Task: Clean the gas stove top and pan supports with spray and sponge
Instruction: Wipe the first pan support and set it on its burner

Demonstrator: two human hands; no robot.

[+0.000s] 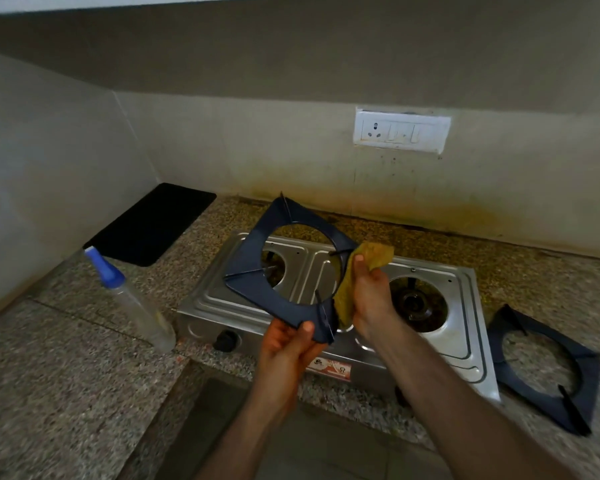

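My left hand (288, 344) grips the near corner of a dark blue pan support (257, 289), which is lifted and tilted above the left burner of the steel two-burner stove (461, 327). My right hand (371, 296) holds a yellow-brown sponge (378, 254) pressed against the support's right edge. A second pan support (548, 368) lies flat on the counter to the right of the stove. The right burner (416, 303) is bare. A clear spray bottle (132, 299) with a blue nozzle stands left of the stove.
A black mat (153, 223) lies on the granite counter (49, 375) in the back left corner. A white socket plate (400, 131) is on the stained back wall. The counter's front edge runs just below the stove.
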